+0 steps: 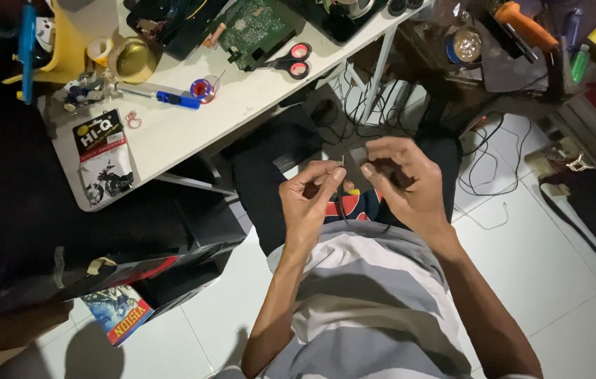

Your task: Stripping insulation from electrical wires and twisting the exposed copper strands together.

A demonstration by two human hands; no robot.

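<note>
L hand [310,198] pinches a thin dark wire [341,203] w/ thumb & finger, over the lap. R hand [402,181] is curled, touching the wire's top end. White table [171,133] far left has red scissors [293,59] & a green board [254,29].

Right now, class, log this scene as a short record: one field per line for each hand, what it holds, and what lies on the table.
left hand: pinches a thin dark wire between thumb and fingers
right hand: raised beside the left, fingers curled; what it grips is too small to tell
white table: scissors with red handles, green circuit board, blue-handled tool, roll of tape
floor: white tiles, loose cables
</note>
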